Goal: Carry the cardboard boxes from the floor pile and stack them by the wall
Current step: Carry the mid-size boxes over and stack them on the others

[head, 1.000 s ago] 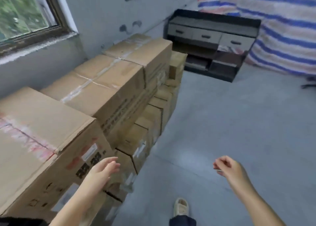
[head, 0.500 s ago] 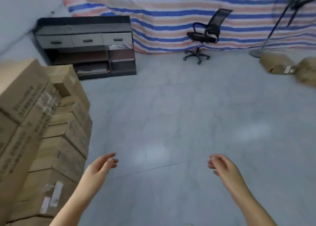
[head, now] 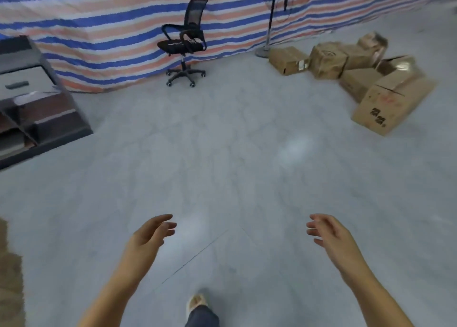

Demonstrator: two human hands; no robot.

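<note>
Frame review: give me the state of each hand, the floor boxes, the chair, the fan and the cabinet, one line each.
left hand: open, holding nothing.
right hand: open, holding nothing.
floor pile of boxes: jumbled on the floor, several tilted.
nearest box: tilted, closed.
open-topped box: flaps up.
office chair: upright, unoccupied.
standing fan: upright; running or not cannot be told.
cabinet: the one drawer in view closed, lower shelves open.

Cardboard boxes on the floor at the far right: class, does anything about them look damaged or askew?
Yes. The floor pile is a loose jumble, not a stack. The nearest box sits tilted with its top flaps sprung open, and a crumpled box behind it looks dented. Both hands are empty.
</note>
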